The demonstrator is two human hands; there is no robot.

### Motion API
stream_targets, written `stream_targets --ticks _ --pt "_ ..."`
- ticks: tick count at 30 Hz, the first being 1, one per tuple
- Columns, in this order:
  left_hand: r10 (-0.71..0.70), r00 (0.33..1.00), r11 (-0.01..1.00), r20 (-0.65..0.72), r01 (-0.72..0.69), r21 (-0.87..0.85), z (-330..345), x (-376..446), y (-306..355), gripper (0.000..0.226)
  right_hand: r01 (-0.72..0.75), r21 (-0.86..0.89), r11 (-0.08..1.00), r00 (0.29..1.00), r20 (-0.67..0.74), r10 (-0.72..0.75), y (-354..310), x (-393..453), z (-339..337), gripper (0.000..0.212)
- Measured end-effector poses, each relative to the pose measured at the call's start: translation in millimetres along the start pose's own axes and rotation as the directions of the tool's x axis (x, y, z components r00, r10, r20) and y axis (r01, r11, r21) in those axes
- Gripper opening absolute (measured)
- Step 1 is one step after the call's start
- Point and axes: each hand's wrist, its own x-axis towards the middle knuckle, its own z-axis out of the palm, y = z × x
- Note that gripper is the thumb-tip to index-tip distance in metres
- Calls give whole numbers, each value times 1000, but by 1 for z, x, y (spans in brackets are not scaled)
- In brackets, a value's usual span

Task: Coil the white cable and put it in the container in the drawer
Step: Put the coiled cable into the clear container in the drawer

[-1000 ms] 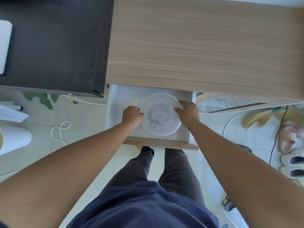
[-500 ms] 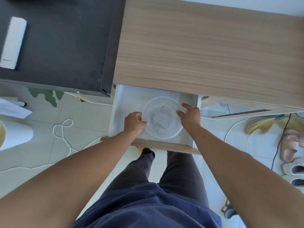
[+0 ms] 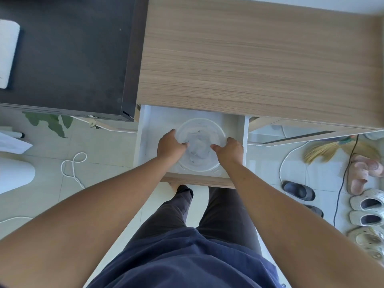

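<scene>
Both hands are closed on the round container [image 3: 201, 144] in the open drawer [image 3: 145, 142], left hand [image 3: 170, 145] and right hand [image 3: 229, 151] at opposite sides, equally near (something pale, perhaps the white cable, lies between them inside).

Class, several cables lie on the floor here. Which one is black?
The thin black cable on the right, running down past the pink slippers. The looped cable on the left and the curved cable beside the drawer are white.

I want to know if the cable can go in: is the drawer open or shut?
Open. The drawer is pulled out from under the wooden top, its white inside showing, and both hands are on the clear round container inside it.
</scene>
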Motion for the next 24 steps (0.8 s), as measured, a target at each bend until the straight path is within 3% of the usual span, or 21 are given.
stream_targets --ticks 2,5,8,11,15,18,24 --pt "-28 999 999 -36 27 -17 0 4 3 48 -7 9 1000 1000 25 7 -1 5 2 37" --pt "-72 996 997 -44 71 -27 0 12 3 40 -11 10 1000 999 44 11 -1 11 -2 39" --pt "-69 998 997 -12 69 21 -4 21 4 51 10 5 1000 998 62 -11 -1 9 -6 39" --pt "51 997 980 50 -60 189 -10 26 7 78 119 -135 984 991 78 -109 0 2 -7 80" --pt "212 956 891 204 -275 362 -14 37 19 79 408 -409 816 908 277 -315 16 -8 -12 131" --pt "176 914 857 365 -325 401 -13 51 33 93 465 -573 675 885 304 -352 22 -10 -5 141" --pt "167 887 743 430 -400 537 -13 72 51 104 500 -679 537 856 291 -428 21 -8 7 129"
